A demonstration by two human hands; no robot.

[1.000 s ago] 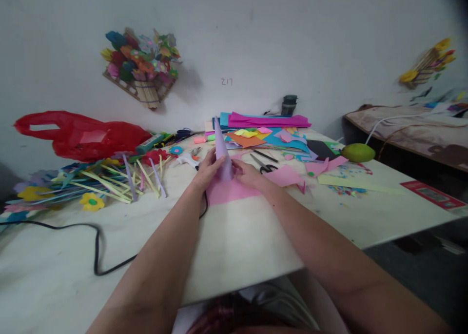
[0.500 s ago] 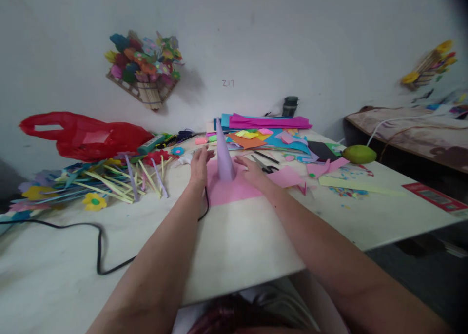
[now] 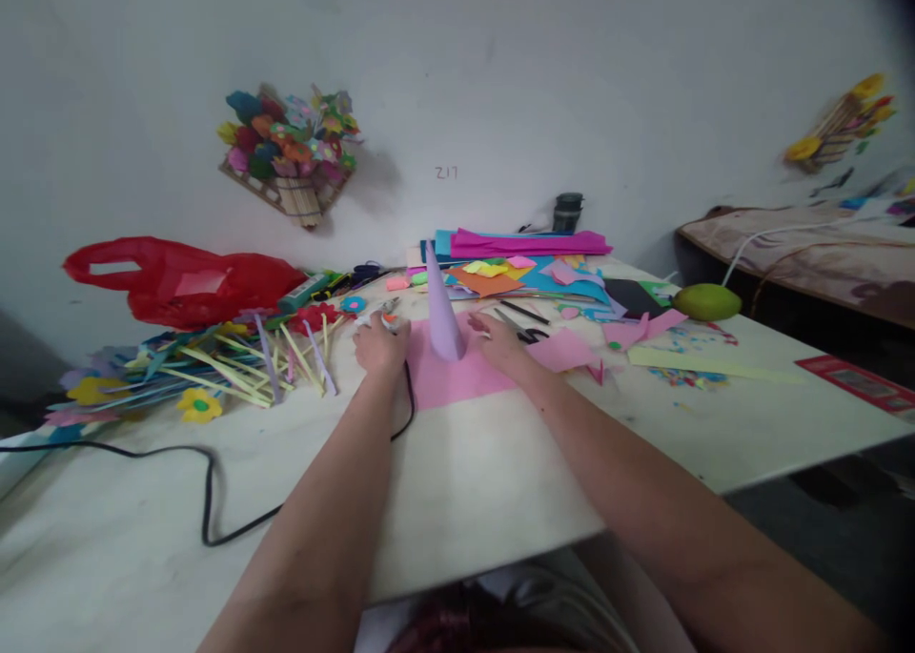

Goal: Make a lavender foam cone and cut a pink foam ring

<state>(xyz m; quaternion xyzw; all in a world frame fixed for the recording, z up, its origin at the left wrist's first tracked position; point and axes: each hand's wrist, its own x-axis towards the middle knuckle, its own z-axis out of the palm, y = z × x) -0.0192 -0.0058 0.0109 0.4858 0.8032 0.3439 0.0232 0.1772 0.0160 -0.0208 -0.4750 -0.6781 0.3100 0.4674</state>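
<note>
A tall lilac paper cone (image 3: 443, 324) stands upright on a pink sheet (image 3: 447, 391) in the middle of the table. Left of it, my left hand (image 3: 381, 344) is closed over a white glue gun (image 3: 390, 319) with an orange part, largely covered by my fingers. A black cord runs from beneath this hand. At the cone's right, my right hand (image 3: 495, 338) rests by the pink sheet with its fingers apart, holding nothing. Black-handled scissors (image 3: 527, 333) lie just beyond the right hand.
Paper flowers and strips (image 3: 229, 372) and a red plastic bag (image 3: 186, 286) lie at the left. Coloured sheets (image 3: 529, 243) are stacked along the wall. Pink scraps (image 3: 564, 350) and a green mango-like fruit (image 3: 707, 301) lie at the right. The black cord (image 3: 207, 500) crosses the front left.
My left hand has moved left and down from beside the cone onto the glue gun. My right hand stays beside the cone. The view has shifted slightly.
</note>
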